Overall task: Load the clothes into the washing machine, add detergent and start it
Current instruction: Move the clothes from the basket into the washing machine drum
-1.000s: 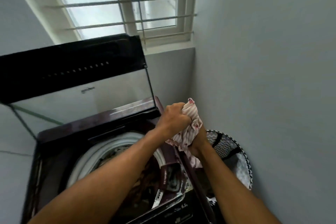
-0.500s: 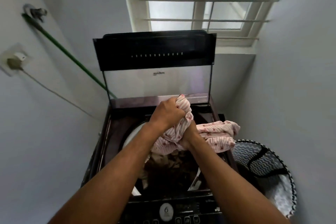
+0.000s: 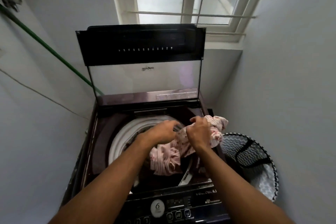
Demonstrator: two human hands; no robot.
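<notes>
Pink striped garment [image 3: 169, 158] hangs bunched below both hands, lower part already inside the drum [image 3: 125, 132] of the washing machine [image 3: 101, 143], upper part trailing past the right hand toward the machine's right edge. Right hand [image 3: 199, 131] grips the cloth, fingers curled into a fold. Left hand [image 3: 161, 132] is blurred, fingers curled at the cloth's edge; looks like a pinch, but contact can't be confirmed. Cloth looks light, limp, not fragile and unlikely to slip; it will drape and snag on the rim, so best taken by the bunched middle, not a corner. Lid [image 3: 143, 63] stands open beyond the hands. Control panel [image 3: 174, 207] sits nearer than the hands. Patterned laundry basket [image 3: 254, 160] is right of the right hand, beside the machine. Green hose [image 3: 45, 45] runs along the wall to the left.
</notes>
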